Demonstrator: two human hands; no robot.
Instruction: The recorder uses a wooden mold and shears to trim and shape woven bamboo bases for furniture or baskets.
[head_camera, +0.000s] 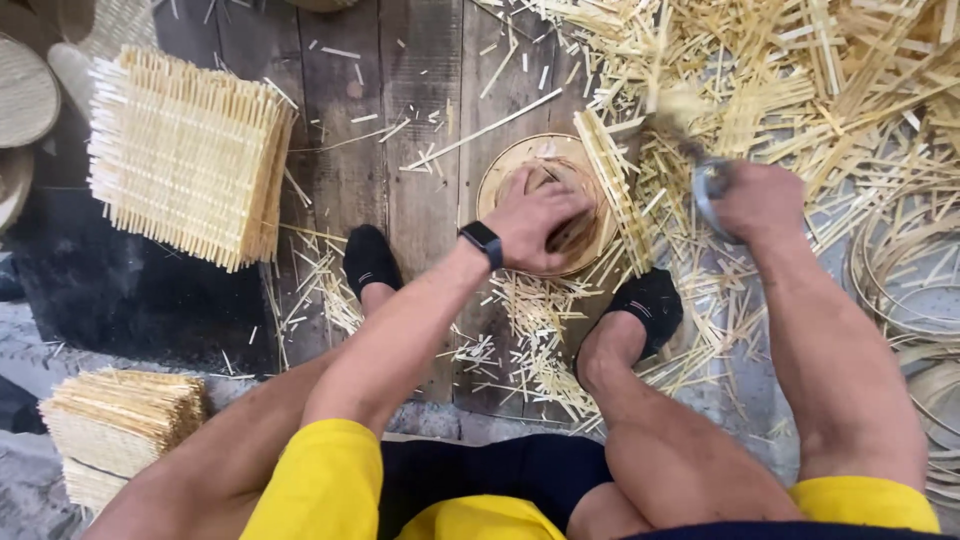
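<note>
Wooden floor (420, 190) littered with bamboo offcuts; our left hand (535, 225) presses the round basket (590, 215), fingers spread over it; our right hand (760, 200), fingers clamped on the knife (708, 185), should trim just beyond the left fingertips.

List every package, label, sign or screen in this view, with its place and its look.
Watch screen: on the left wrist, a small dark rectangle on a black band, blank from here.
No packages, labels or signs show among the woven mats and loose strips.
</note>
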